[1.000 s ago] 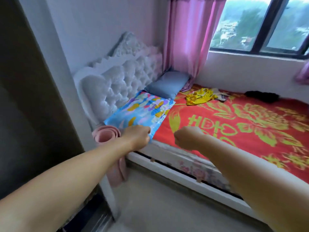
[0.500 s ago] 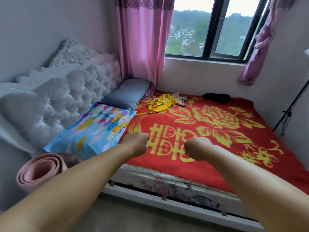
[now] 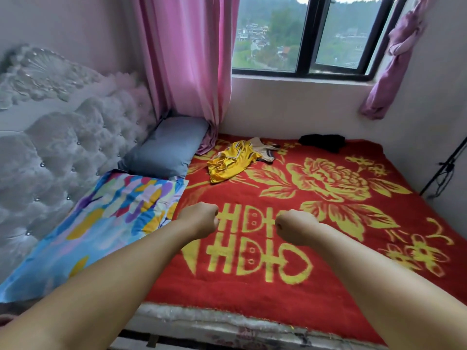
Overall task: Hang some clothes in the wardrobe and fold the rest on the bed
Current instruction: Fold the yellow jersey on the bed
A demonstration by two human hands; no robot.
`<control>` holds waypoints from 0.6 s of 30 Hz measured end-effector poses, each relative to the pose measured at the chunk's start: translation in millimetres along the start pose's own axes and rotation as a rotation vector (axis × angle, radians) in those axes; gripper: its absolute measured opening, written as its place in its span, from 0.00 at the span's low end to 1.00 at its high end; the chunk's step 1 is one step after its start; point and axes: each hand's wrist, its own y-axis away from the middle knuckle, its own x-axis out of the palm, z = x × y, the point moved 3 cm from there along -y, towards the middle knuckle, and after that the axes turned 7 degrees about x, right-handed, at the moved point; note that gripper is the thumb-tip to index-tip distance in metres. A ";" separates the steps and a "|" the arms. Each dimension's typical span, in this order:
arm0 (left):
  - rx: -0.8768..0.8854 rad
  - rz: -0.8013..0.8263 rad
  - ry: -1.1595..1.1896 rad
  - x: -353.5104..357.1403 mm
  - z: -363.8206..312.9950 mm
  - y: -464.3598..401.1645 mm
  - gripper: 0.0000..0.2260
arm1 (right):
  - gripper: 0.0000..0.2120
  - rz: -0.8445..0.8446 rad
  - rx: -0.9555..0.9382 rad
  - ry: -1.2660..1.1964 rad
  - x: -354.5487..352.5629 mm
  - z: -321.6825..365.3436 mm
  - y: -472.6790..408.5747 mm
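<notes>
yellow garment (image 3: 231,160) crumpled, long axis toward window, both fists empty

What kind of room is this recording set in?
A home bedroom, most likely. A bed with a red and yellow blanket fills the view, with a tufted headboard and pillows at its left, and pink curtains beside a window.

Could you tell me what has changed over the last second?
The view swung right from the wardrobe edge toward the bed. The left hand and right hand stayed fisted, empty, above the blanket. The yellow garment and black garment lie untouched.
</notes>
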 end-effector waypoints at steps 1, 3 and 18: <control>-0.008 0.024 0.012 7.3 8.3 -17.0 0.13 | 0.09 0.024 -0.002 0.013 5.2 1.4 -19.0; -0.023 0.076 0.027 22.3 18.9 -39.3 0.13 | 0.12 0.068 0.008 0.001 12.4 2.8 -44.8; -0.120 0.293 0.086 163.4 93.5 -269.8 0.18 | 0.14 0.235 -0.108 -0.103 110.6 1.0 -352.3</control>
